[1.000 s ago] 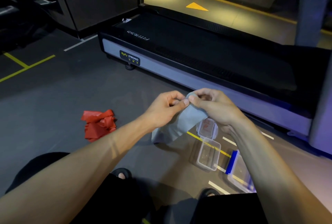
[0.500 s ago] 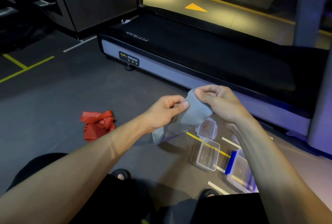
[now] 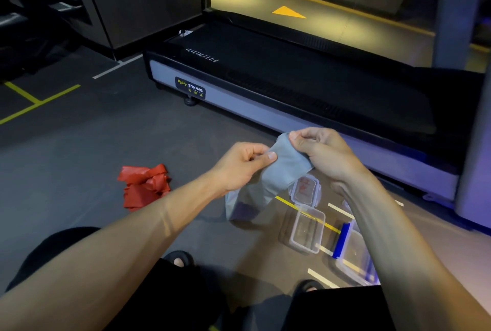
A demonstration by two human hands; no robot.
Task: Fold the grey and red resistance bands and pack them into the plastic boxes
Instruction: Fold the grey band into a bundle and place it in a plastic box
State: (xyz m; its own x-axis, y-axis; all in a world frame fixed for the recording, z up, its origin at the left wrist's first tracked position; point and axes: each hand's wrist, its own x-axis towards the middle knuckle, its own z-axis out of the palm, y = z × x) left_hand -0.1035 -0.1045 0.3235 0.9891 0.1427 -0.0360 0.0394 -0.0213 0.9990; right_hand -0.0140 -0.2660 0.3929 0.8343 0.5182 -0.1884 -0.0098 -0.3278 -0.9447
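grey band (image 3: pixel 281 171): held in the air above the boxes, partly folded, tail hanging
left hand (image 3: pixel 239 166): thumb and fingers pinch band edge
right hand (image 3: pixel 321 150): fingers curled, gripping upper end
red band (image 3: pixel 144 187): crumpled on floor, untouched
small box (image 3: pixel 308 232): open, empty, lid (image 3: pixel 305 189) beside
blue-latch box (image 3: pixel 353 256): open, looks empty
progress: early; nothing packed

Grey band (image 3: pixel 285 171) held up betw. left hand (image 3: pixel 240 164) and right hand (image 3: pixel 322 154), above floor. Red band (image 3: pixel 144 187) on floor, left. Small box (image 3: pixel 308 232) below-right of grey band, lid (image 3: pixel 305 189) just behind. Treadmill (image 3: pixel 305 86) behind all.
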